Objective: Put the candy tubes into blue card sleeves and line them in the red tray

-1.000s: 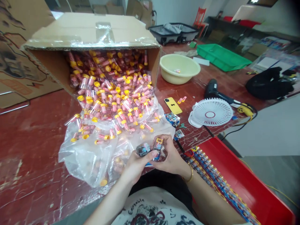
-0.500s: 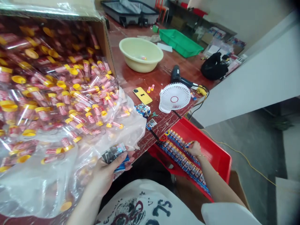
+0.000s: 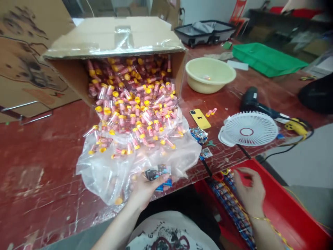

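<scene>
My left hand [image 3: 144, 189] grips a small stack of printed cards [image 3: 159, 172] at the near edge of the red table, just over the clear plastic bag [image 3: 109, 173]. My right hand [image 3: 249, 189] hovers above the red tray [image 3: 281, 205] with fingers spread and nothing in it, close to the rows of small printed packs [image 3: 231, 205] lined up inside. A tipped cardboard box [image 3: 114, 38] spills many clear tubes with yellow caps [image 3: 135, 111] onto the bag.
A cream basin [image 3: 210, 74], a yellow phone [image 3: 199, 118], a white fan [image 3: 248, 129], a black heat gun [image 3: 253, 100] with its cable, a green tray [image 3: 267, 59] and loose cards [image 3: 199, 133] lie on the table. A suitcase [image 3: 205, 31] stands behind.
My right hand left the cards, reached down into the red tray, then lifted off the packs and spread its fingers. The view swung right and back. My left hand kept the cards.
</scene>
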The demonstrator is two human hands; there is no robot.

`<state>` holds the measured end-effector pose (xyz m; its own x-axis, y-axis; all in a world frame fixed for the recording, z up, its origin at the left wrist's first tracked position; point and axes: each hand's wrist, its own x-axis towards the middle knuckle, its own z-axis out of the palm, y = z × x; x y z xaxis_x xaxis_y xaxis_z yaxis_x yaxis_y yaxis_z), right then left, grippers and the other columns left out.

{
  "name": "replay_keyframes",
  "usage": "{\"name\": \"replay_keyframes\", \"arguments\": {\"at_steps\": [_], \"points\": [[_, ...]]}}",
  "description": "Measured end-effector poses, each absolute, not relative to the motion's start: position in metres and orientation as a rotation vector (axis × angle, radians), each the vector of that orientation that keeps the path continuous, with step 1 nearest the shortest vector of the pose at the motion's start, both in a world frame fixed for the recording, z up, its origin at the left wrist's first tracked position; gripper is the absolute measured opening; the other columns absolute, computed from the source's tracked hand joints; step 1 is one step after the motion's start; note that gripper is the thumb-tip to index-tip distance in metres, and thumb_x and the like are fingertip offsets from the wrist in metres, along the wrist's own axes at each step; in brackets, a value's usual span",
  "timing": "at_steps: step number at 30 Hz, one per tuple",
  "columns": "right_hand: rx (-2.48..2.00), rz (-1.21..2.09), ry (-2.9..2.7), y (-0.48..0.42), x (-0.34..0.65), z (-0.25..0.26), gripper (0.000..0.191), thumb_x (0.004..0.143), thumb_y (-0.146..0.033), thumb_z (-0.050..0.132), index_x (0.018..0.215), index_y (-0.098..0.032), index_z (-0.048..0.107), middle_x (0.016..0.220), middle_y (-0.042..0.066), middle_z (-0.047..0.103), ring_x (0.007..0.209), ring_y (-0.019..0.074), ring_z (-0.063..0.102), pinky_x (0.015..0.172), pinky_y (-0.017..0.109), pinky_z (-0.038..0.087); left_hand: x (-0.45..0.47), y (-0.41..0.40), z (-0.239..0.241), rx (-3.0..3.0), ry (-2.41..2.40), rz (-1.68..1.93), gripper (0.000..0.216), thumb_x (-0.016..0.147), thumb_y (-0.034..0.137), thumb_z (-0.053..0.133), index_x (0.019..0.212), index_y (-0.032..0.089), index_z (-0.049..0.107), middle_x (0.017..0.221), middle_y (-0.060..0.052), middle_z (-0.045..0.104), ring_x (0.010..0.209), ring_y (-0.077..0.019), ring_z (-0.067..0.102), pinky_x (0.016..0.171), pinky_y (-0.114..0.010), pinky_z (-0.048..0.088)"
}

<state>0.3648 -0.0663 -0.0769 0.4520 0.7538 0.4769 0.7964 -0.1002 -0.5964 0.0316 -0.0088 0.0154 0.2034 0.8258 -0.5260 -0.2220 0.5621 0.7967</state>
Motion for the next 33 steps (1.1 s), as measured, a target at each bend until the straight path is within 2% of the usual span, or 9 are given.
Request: {"name": "replay_keyframes", "arguments": {"at_steps": [2, 4, 7, 10, 15, 21, 26, 30, 33], "points": [[-1.52, 0.112, -1.574, -0.022, 0.299, -0.042, 0.01, 0.086, -0.027, 0.056, 0.093, -0.021, 0.054, 0.096, 0.011, 0.059, 0.092, 0.0259, 0.057, 0.083, 0.045, 0.046, 0.028, -0.007, 0.015, 0.65, 1.126, 0.808, 0.038, 0.065, 0.04, 0.079, 0.083, 0.008, 0.068, 0.084, -0.013, 0.068, 0.071, -0.0185, 0.063, 0.061, -0.025, 0.051], [-1.332, 0.203, -1.782, 0.023, 0.243, -0.021, 0.013, 0.086, -0.022, 0.055, 0.098, -0.022, 0.053, 0.099, 0.01, 0.059, 0.097, 0.0261, 0.054, 0.088, 0.045, 0.043, 0.026, -0.005, 0.016, 0.648, 1.094, 0.788, 0.037, 0.066, 0.039, 0.078, 0.085, 0.008, 0.068, 0.088, -0.014, 0.067, 0.076, -0.0199, 0.064, 0.064, -0.027, 0.052], [-1.425, 0.377, -1.947, 0.071, 0.199, -0.017, 0.016, 0.083, -0.024, 0.057, 0.097, -0.018, 0.051, 0.093, 0.01, 0.06, 0.093, 0.0276, 0.055, 0.087, 0.046, 0.041, 0.023, -0.002, 0.017, 0.641, 1.076, 0.818, 0.035, 0.066, 0.036, 0.078, 0.086, 0.008, 0.068, 0.088, -0.013, 0.067, 0.076, -0.0194, 0.063, 0.064, -0.026, 0.051], [-1.375, 0.675, -1.861, 0.084, 0.197, -0.021, 0.017, 0.082, -0.028, 0.059, 0.09, -0.016, 0.051, 0.086, 0.007, 0.059, 0.085, 0.0227, 0.057, 0.083, 0.042, 0.044, 0.019, -0.001, 0.016, 0.67, 1.101, 0.9, 0.033, 0.065, 0.035, 0.079, 0.078, 0.008, 0.068, 0.078, -0.011, 0.066, 0.069, -0.0178, 0.061, 0.061, -0.025, 0.048], [-1.004, 1.191, -1.475, 0.066, 0.219, 0.01, 0.021, 0.085, -0.035, 0.062, 0.097, -0.018, 0.057, 0.097, 0.005, 0.059, 0.08, 0.0151, 0.058, 0.066, 0.029, 0.051, 0.014, 0.0, 0.014, 0.738, 1.106, 0.89, 0.03, 0.063, 0.035, 0.08, 0.071, 0.01, 0.066, 0.068, -0.008, 0.064, 0.06, -0.0159, 0.058, 0.058, -0.024, 0.046], [-0.821, 1.059, -1.628, 0.063, 0.218, 0.056, 0.025, 0.081, -0.024, 0.069, 0.098, -0.021, 0.05, 0.09, 0.002, 0.055, 0.08, 0.0127, 0.055, 0.069, 0.026, 0.048, 0.015, 0.002, 0.017, 0.784, 1.125, 0.789, 0.031, 0.057, 0.032, 0.083, 0.074, 0.012, 0.067, 0.066, -0.004, 0.061, 0.059, -0.0135, 0.056, 0.057, -0.024, 0.048], [-0.806, 0.927, -2.004, 0.067, 0.215, 0.073, 0.013, 0.084, -0.024, 0.065, 0.089, -0.018, 0.054, 0.084, 0.004, 0.055, 0.072, 0.0129, 0.05, 0.065, 0.029, 0.045, 0.018, 0.001, 0.02, 0.796, 1.088, 0.76, 0.032, 0.059, 0.032, 0.082, 0.078, 0.012, 0.067, 0.068, -0.004, 0.061, 0.059, -0.0139, 0.058, 0.056, -0.025, 0.05], [-0.758, 1.031, -2.021, 0.07, 0.213, 0.073, 0.013, 0.084, -0.026, 0.064, 0.089, -0.017, 0.056, 0.083, 0.004, 0.055, 0.072, 0.0125, 0.05, 0.066, 0.029, 0.045, 0.018, 0.001, 0.018, 0.784, 1.055, 0.727, 0.036, 0.06, 0.035, 0.082, 0.079, 0.01, 0.065, 0.067, -0.004, 0.061, 0.058, -0.0148, 0.059, 0.056, -0.026, 0.051], [-0.757, 1.233, -1.801, 0.07, 0.212, 0.058, 0.017, 0.082, -0.028, 0.067, 0.086, -0.017, 0.055, 0.082, 0.002, 0.054, 0.073, 0.012, 0.051, 0.068, 0.028, 0.046, 0.019, 0.001, 0.02, 0.659, 1.047, 0.731, 0.04, 0.061, 0.036, 0.082, 0.086, 0.009, 0.065, 0.077, -0.008, 0.065, 0.065, -0.0177, 0.063, 0.06, -0.028, 0.054]]}}
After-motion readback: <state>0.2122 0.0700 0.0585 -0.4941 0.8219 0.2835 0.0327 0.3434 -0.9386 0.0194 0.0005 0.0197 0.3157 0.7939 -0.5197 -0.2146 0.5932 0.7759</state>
